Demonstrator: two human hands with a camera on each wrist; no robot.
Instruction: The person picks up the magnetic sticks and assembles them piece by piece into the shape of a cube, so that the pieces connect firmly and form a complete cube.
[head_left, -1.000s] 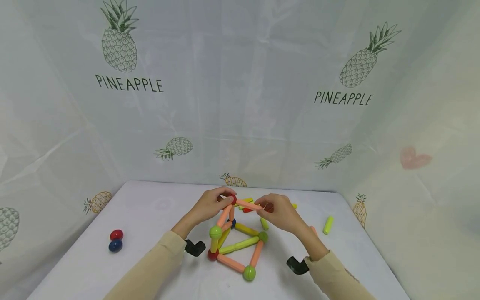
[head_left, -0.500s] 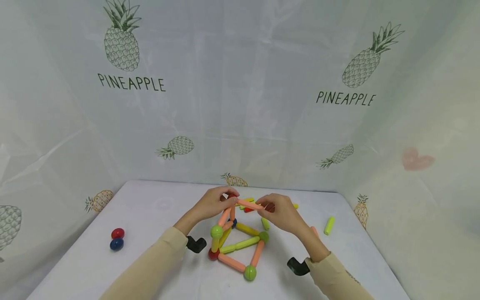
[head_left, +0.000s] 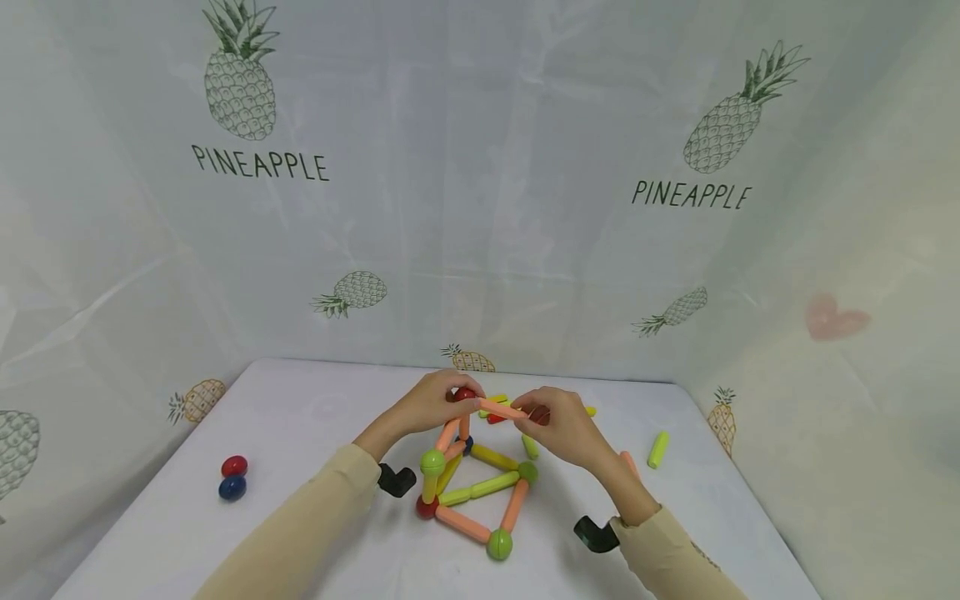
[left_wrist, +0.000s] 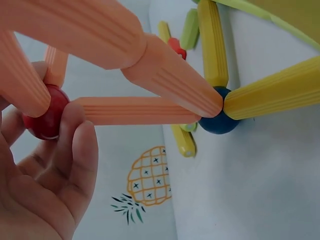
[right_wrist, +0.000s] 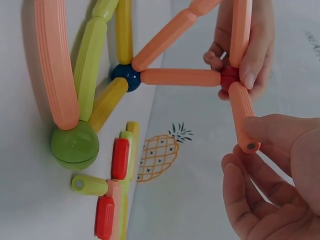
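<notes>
A frame of rods and balls stands on the table, its base corners being two green balls (head_left: 499, 544), a red ball and a blue ball (right_wrist: 126, 77). My left hand (head_left: 431, 404) grips another red ball (left_wrist: 47, 114) at a raised corner, above an upright orange rod (right_wrist: 180, 77). From that ball a further orange rod (head_left: 501, 409) reaches toward my right hand (head_left: 558, 425). My right thumb and fingers pinch this rod near its far end, where a round grey tip shows in the right wrist view. A raised green ball (head_left: 432, 462) tops a yellow rod at the near left corner.
Loose red rods (right_wrist: 120, 159) and yellow and green ones lie behind the frame. A green rod (head_left: 657, 450) lies at the right. Red and blue balls (head_left: 232, 487) rest at the left. A pineapple-print cloth (head_left: 480, 250) hangs behind the table.
My left hand has shifted slightly right and its fingers have moved around the red ball, which shows more on top. My right hand keeps its pinch on the orange rod, nearly still.
</notes>
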